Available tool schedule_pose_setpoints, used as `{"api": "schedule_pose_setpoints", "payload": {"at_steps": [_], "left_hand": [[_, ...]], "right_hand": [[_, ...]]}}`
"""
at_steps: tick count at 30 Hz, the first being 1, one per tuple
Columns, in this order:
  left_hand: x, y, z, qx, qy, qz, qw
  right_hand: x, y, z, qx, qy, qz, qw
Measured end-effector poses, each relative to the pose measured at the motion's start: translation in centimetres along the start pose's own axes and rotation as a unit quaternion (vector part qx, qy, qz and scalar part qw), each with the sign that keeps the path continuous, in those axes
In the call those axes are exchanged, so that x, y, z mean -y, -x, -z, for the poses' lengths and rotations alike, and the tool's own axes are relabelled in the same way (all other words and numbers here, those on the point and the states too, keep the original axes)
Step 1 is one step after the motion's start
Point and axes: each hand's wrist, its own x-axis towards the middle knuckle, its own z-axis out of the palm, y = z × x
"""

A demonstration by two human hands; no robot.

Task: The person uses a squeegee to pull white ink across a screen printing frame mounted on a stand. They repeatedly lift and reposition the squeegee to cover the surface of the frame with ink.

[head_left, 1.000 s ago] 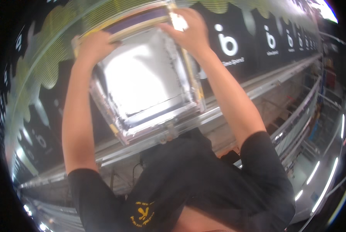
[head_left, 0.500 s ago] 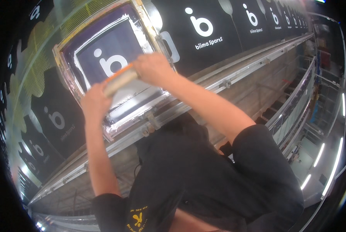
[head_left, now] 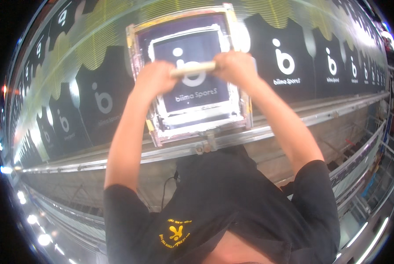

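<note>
Over the screen frame (head_left: 179, 19), left hand (head_left: 155, 78) and right hand (head_left: 235, 67) are clamping opposite ends of a pale bar (head_left: 193, 69); it's looking stiff, fairly light, possibly ink-slick, ends likely offering steadiest hold.

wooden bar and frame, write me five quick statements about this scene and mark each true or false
1. The left hand and right hand both grip the wooden bar. True.
2. The bar is wholly outside the frame. False: in the view, it lies across the area inside the frame.
3. The black shirt-shaped piece right of the frame bears a white mark. True.
4. The person's sleeves are white. False: each sleeve is black.
5. A metal rail runs along the person's side of the frame. True.
</note>
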Motion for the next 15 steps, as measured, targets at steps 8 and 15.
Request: {"api": "schedule_pose_setpoints", "payload": {"at_steps": [8,15], "left_hand": [[5.5,-11.7,2.8,-0.065,-0.063,0.016,0.996],[3.0,-8.4,1.2,-0.054,-0.072,0.055,0.994]], "right_hand": [[-3.3,-13.8,-0.9,0.054,0.016,-0.048,0.997],[-2.6,-10.2,-2.7,0.026,0.011,-0.066,0.997]]}}
